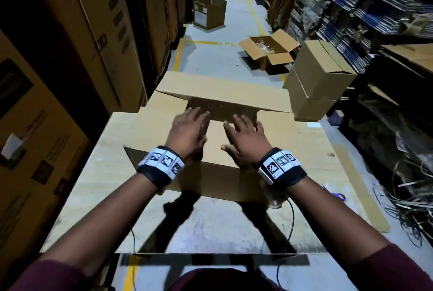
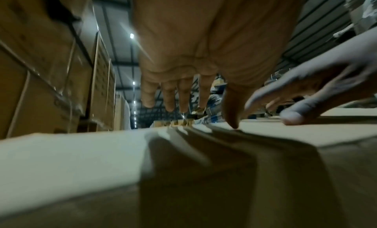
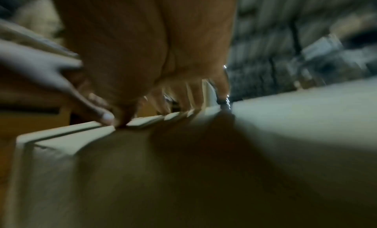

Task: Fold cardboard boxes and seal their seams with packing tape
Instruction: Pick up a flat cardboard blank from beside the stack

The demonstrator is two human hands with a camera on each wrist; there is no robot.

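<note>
Obs.: both hands work on one plain brown corrugated cardboard box (image 1: 210,150) standing on a large flat cardboard sheet (image 1: 98,173) laid over the floor; there is no bench.

Left hand (image 1: 188,132): palm down, fingers straight and slightly spread, nothing gripped. It presses on a side flap (image 1: 161,115) that extends left of the fingers. In the left wrist view the thumb tip touches the cardboard and the other fingers (image 2: 167,94) reach forward above it.

Right hand (image 1: 244,137): same posture, fingers splayed and straight, laid flat on the near top flap (image 1: 215,147). The right wrist view is blurred, but its thumb tip meets the board just beside the left thumb.

Reason for this hold, as judged: flat palms spread load across springy board, keeping the folded flaps level so the remaining flap can close over them without the inner ones popping up.

Beyond the fingertips the far long flap (image 1: 222,93) stands raised and tilted, with a dark gap (image 1: 222,110) beneath it. So the top is only partly folded.

No tape roll or dispenser can be made out; sealing is judged not yet begun on this seam.

Further beyond the fingers: an open box with pale packing filler (image 1: 267,52) and two stacked closed cartons (image 1: 316,79) to the right.
</note>
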